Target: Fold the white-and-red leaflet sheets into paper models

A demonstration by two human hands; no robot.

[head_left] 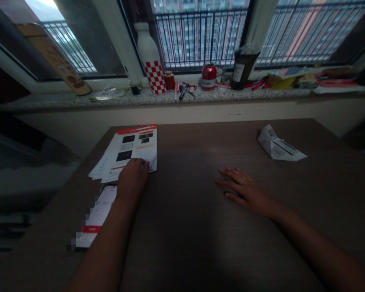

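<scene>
My left hand [134, 176] is closed, with its fingers curled at the near right corner of several printed sheets [140, 146]. The corner bends slightly by the fingertips, and the hand itself covers part of the grip. Under my left forearm a phone [99, 215] lies with its screen lit, partly hidden by the arm. My right hand [246, 190] rests palm down on the brown table [182, 219], fingers spread and holding nothing. Beyond it, a folded piece of white printed paper [278, 146] stands creased near the far right of the table.
Along the stone windowsill [109, 101] stand a white bottle with red checks [153, 65], a red can [209, 77] and a dark cup [243, 69]. A small brown jar [169, 80] and a yellow container [281, 81] are there too. A cardboard piece [57, 61] leans at the left.
</scene>
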